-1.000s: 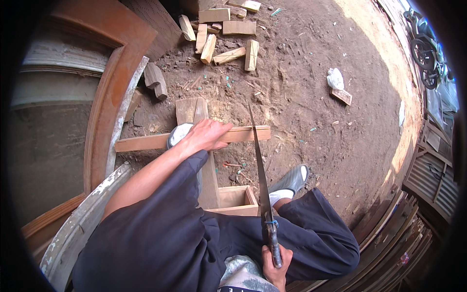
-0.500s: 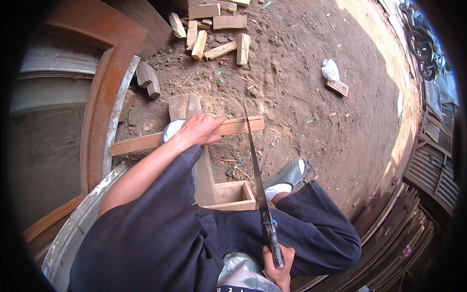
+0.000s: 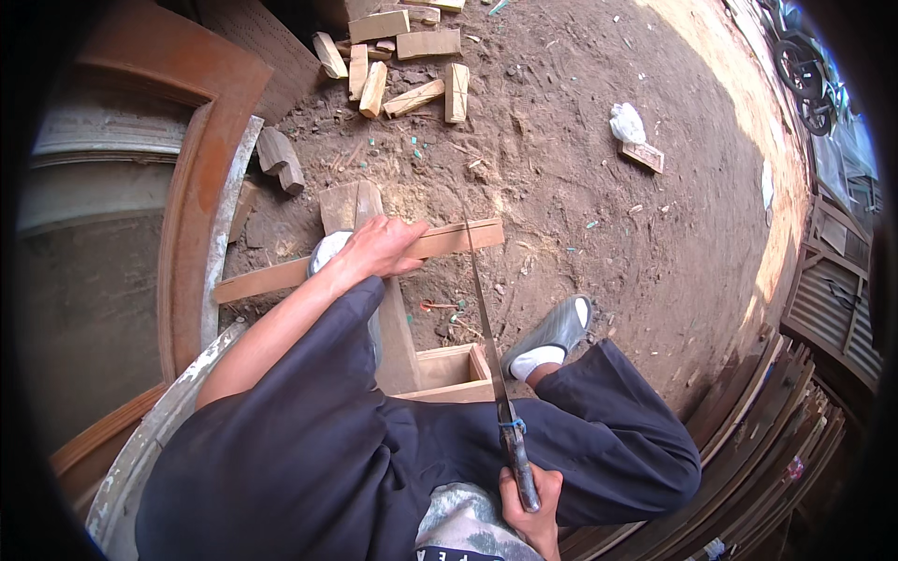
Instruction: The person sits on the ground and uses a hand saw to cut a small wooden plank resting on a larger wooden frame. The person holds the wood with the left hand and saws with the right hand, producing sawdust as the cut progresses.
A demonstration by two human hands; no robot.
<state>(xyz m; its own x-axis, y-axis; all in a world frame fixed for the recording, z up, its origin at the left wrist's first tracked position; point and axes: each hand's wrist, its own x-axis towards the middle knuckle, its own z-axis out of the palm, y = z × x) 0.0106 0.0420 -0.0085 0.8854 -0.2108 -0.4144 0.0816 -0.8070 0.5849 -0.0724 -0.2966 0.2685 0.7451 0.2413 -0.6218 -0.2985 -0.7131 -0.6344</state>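
My left hand [image 3: 385, 247] is closed around a long wooden strip [image 3: 271, 280], pressing it down across a wider plank [image 3: 400, 327] that runs lengthwise beneath. One foot, in a grey shoe with a white sock [image 3: 329, 249], rests against the strip beside that hand. In my right hand [image 3: 533, 510] is the dark handle of a handsaw [image 3: 489, 341], tied with a blue cord. Its long blade points away from me and crosses the strip near its right end. An open wooden box [image 3: 449, 368] sits under the near end of the plank.
Several cut wood blocks [image 3: 428, 44] lie on the dirt at the far side. A brown wooden frame [image 3: 192, 215] stands at the left. Stacked boards [image 3: 767, 449] lie at the lower right. A white plastic bag [image 3: 627, 123] rests by a small brick-like piece [image 3: 643, 156].
The saw has drawn slightly toward me and left, its blade still across the strip near the right end. My left hand keeps its hold. The whole view has shifted a little.
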